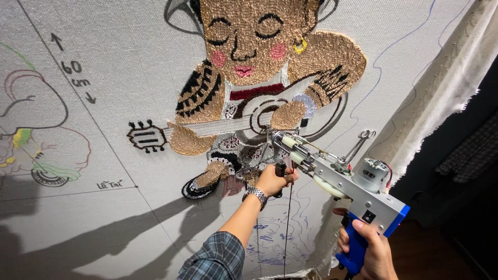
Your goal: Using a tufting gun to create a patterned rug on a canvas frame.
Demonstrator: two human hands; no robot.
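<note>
Both hands held the tufting gun against the stretched cloth.

I saw my left hand clenched around the gun's black front grip, a metal watch on that wrist. My right hand grasped the blue rear handle, lower right. The tufting gun pointed up-left, its tip touching the cloth just below the half-tufted guitar player. A dark yarn hung down from the gun.

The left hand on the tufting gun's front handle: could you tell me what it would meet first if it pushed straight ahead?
Probably the stretched grey cloth, at the tufted figure's lower edge just past the left hand. Depth is unclear, but nothing else shows between them.
</note>
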